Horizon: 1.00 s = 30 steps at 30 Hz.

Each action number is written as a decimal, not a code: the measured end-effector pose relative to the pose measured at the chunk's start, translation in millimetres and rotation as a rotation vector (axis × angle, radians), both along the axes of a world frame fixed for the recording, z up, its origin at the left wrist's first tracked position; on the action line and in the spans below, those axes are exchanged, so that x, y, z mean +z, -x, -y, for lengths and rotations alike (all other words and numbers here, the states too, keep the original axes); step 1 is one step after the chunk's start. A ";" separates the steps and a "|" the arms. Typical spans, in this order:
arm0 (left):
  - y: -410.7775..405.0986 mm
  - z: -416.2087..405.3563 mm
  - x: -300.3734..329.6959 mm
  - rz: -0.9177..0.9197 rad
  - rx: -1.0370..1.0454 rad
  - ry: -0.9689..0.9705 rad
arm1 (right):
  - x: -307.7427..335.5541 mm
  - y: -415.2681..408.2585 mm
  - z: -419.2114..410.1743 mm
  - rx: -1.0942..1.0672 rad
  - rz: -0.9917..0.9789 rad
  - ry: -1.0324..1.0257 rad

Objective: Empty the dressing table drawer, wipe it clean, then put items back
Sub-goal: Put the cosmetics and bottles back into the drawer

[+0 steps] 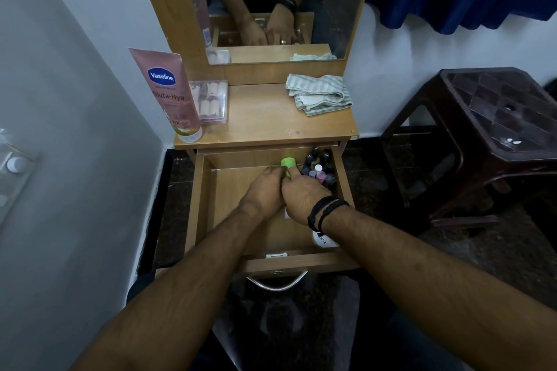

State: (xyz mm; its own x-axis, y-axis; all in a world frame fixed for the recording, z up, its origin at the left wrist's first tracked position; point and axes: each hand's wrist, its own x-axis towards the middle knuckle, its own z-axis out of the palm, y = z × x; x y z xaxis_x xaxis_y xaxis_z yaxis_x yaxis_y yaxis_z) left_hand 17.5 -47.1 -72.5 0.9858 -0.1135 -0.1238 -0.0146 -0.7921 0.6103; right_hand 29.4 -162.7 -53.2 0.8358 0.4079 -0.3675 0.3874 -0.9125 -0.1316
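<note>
The wooden drawer [199, 211] of the dressing table is pulled out. Both hands are inside it, pressed together around a green-capped bottle [288, 163] near the back. My left hand [263, 193] grips it from the left, my right hand [304, 196] from the right. Several small nail polish bottles [318, 166] stand in the drawer's back right corner. A white round jar [325, 240] lies under my right wrist at the front right. A striped cloth [319, 93] lies crumpled on the tabletop [265, 123].
A pink Vaseline tube [171, 93] stands at the tabletop's left edge beside a clear plastic case [211, 101]. A mirror [271, 3] rises behind. A dark plastic stool [488, 135] stands to the right, a wall close on the left.
</note>
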 end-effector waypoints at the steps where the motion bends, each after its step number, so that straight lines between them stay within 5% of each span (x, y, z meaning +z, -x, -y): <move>1: -0.5 -0.5 0.8 -0.001 0.002 -0.003 | 0.1 -0.4 0.2 -0.010 -0.025 0.007; 16: 18.3 -14.4 25.6 0.012 0.048 -0.060 | 28.8 14.8 -1.0 0.017 0.061 -0.099; 30: 34.8 -76.6 131.9 0.259 0.168 -0.263 | 113.7 10.7 -64.5 -0.026 0.246 -0.496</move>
State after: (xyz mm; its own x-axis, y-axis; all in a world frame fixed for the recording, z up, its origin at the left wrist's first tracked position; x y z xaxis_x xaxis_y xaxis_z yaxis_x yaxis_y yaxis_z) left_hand -17.3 29.5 59.4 0.9903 0.0541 0.1277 0.0015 -0.9250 0.3799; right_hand 18.6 -98.2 60.5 0.8850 0.4603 0.0705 0.4389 -0.7740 -0.4564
